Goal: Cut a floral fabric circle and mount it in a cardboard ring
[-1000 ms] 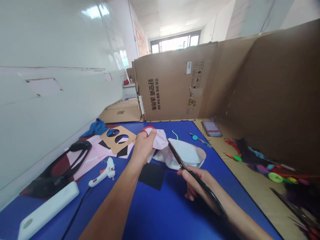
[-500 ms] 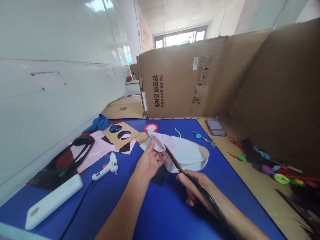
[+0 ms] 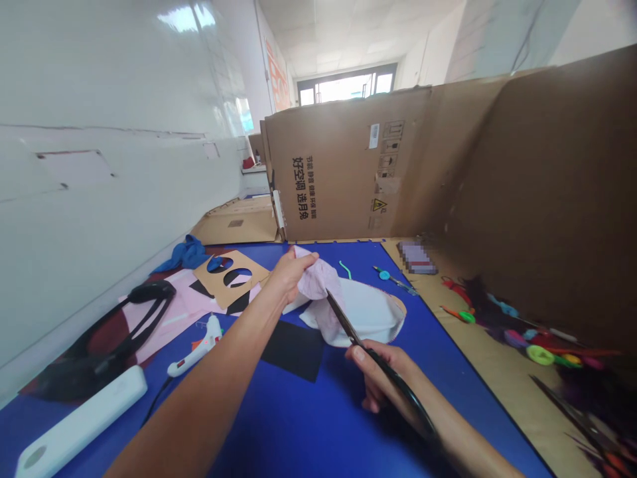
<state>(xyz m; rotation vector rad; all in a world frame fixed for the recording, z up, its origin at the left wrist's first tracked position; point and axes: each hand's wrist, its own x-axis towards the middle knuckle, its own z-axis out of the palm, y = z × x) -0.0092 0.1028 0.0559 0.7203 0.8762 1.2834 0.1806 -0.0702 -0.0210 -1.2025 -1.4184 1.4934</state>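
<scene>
My left hand (image 3: 291, 273) pinches the far corner of a pale pink and white piece of fabric (image 3: 361, 311) and lifts it off the blue table mat (image 3: 308, 425). My right hand (image 3: 381, 378) grips black scissors (image 3: 371, 355), whose blades point up and away into the fabric's lifted edge. A black square of felt (image 3: 293, 349) lies flat under my left forearm.
A white glue gun (image 3: 196, 348), black headphones (image 3: 114, 332), a white oblong block (image 3: 74, 428) and a brown card stencil with round holes (image 3: 231, 275) lie to the left. Cardboard walls (image 3: 348, 172) close the back and right. Coloured craft bits (image 3: 537, 345) litter the right side.
My left hand has moved farther away and higher, lifting the fabric corner. The scissors in my right hand have stayed at the fabric's edge.
</scene>
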